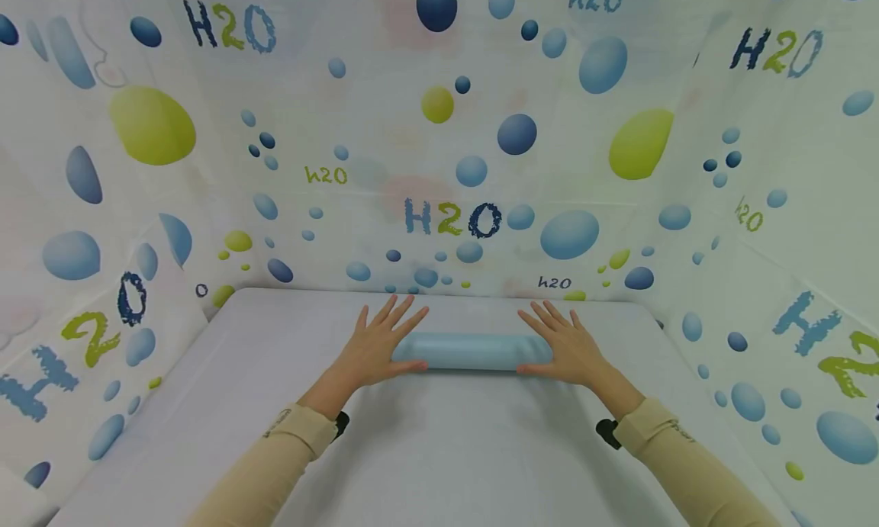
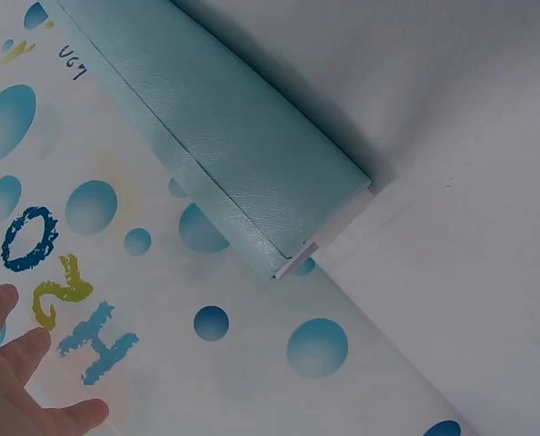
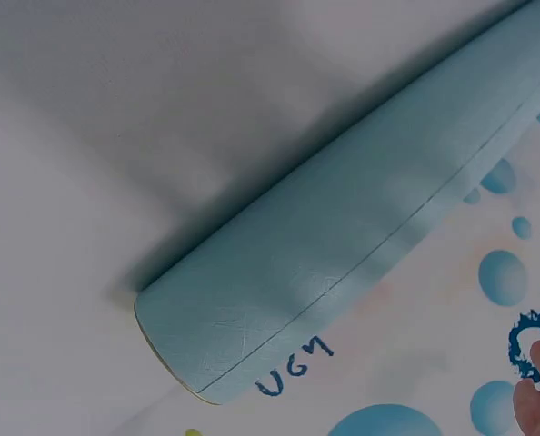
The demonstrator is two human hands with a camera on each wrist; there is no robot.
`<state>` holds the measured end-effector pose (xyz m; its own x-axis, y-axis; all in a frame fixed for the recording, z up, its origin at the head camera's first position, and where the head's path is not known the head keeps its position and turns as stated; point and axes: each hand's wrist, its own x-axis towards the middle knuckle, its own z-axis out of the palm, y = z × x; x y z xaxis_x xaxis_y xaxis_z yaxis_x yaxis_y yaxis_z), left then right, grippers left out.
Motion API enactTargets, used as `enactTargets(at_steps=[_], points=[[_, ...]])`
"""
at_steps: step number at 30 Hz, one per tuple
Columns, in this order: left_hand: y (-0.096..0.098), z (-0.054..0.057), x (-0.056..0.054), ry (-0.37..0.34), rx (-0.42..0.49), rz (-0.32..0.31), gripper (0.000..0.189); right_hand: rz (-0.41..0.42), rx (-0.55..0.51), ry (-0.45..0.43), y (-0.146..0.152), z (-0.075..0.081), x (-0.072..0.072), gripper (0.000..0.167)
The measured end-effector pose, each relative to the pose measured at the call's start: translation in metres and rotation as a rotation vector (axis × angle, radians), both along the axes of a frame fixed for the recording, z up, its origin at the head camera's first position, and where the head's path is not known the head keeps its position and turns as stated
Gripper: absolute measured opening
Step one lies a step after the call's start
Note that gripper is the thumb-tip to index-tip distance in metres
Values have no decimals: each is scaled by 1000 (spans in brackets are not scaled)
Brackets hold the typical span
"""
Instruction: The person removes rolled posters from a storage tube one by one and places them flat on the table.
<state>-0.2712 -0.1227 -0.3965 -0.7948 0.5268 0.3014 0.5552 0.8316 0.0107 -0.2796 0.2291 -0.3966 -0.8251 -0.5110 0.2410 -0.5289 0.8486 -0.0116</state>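
A long light-blue roll-shaped thing (image 1: 472,351) lies crosswise near the back of the white table. Its surface is leather-like, with a thin line along its length, plain on the light-blue body (image 2: 225,136) in the left wrist view. A thin golden edge rims one end of the light-blue body (image 3: 288,263) in the right wrist view. Over its left end is my left hand (image 1: 378,348), fingers spread and straight. My right hand (image 1: 566,348) is spread likewise over the right end. Whether either hand touches it, I cannot tell.
The white table (image 1: 439,451) reaches back to a hanging cloth (image 1: 384,115) printed with bubbles and H2O lettering. More of this cloth hangs on both sides. Rolled beige sleeves (image 1: 275,458) and dark wrist straps are on both forearms.
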Motion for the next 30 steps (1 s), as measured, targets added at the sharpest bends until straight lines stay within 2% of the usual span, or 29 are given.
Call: enactTargets(at_steps=[7,15,24,30], points=[[1,-5,-3,0,-1,-1,86,3,-5,9,3,-5,-4,92],[2,-10,-4,22,20,-31,83,-12,-12,-27,5,-11,-7,92],[5,-21,-10,59,26,-39,74,-15,-22,-12,8,-17,-11,92],[6,-29,-16,51,25,-33,75,1,-36,-6,9,-21,-13,91]])
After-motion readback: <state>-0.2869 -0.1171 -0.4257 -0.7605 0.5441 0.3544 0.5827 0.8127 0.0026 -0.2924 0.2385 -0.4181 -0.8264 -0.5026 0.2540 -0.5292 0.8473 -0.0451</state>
